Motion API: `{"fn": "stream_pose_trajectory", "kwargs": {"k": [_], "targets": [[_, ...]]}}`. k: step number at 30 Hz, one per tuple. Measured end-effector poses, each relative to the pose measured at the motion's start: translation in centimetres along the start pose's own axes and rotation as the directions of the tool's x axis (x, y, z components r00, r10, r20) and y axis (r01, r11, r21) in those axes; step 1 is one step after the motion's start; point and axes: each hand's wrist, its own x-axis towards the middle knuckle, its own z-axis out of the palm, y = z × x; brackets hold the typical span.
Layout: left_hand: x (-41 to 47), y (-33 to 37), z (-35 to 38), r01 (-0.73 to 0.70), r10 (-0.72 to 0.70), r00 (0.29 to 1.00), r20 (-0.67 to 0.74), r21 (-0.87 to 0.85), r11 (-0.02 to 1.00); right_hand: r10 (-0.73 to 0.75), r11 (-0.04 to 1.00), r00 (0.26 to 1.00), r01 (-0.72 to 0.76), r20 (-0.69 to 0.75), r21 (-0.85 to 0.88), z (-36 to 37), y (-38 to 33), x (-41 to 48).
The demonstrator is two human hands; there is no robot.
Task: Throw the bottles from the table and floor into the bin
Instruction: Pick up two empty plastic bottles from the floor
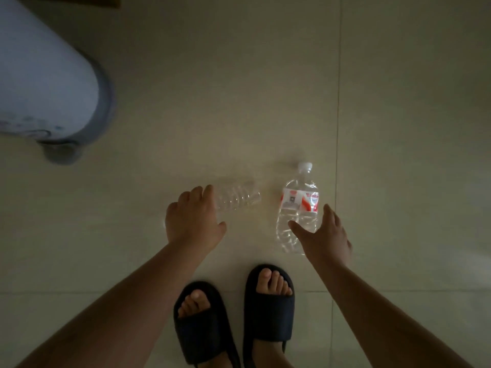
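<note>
**Two bottles on the floor, a hand at each**

As we look straight down at the pale tiled floor [265, 88], the far left is taken up by a light blue bin [45, 75], blurred, with a darker grey rim and a small foot pedal [62, 152] at its lower edge. It stands well apart from the bottles.

Moving right, our left hand [192, 219] reaches down over the neck end of a clear ribbed bottle [239, 197] that lies on its side on the tile. The fingers [198, 193] are curled loosely and the thumb sticks out to the right. The hand covers that end of the bottle, so we cannot tell whether it has closed on it or only rests above it.

Below the middle, our two feet stand in dark open-toed slides [268, 309], side by side, just nearer to us than the bottles.

Further right lies a clear water bottle [299, 205] with a white cap [305, 166] and a red and white label [300, 200], cap pointing away from us. It rests beside a grout line [338, 102] that runs up the floor. Our right hand [324, 240] is spread open at the bottle's lower end, thumb [296, 227] across the clear plastic and the fingers on its right side. The hand has not closed around the bottle.
</note>
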Motion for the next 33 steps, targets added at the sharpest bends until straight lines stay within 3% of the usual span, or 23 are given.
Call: {"fn": "stream_pose_trajectory", "kwargs": {"k": [8,13,19,24,33], "targets": [[1.4,-1.0,3.9,0.020,-0.015,0.999,-0.041,0.106,0.994,0.139,0.937,0.990,-0.144,0.040,0.318,2.8,0.9,2.3],[-1.5,-2.2,0.9,0.083,-0.082,0.996,0.024,-0.025,0.996,0.076,0.952,0.996,-0.083,0.036,0.294,-0.2,-0.8,0.8],[-7.6,-3.8,-9.3,0.205,-0.200,0.979,0.043,-0.138,0.969,-0.028,0.969,1.000,0.027,0.001,0.244,-9.4,-5.9,-4.9],[-12.1,-3.6,-16.6,0.295,-0.290,0.955,0.058,-0.236,0.926,-0.063,0.987,0.994,0.049,0.085,0.156,-15.3,-9.3,-9.9],[-13.5,-5.0,-12.6,0.374,-0.355,0.927,0.118,-0.314,0.873,-0.060,0.994,0.960,0.032,0.274,0.107,-8.7,-8.6,-11.7]]}}
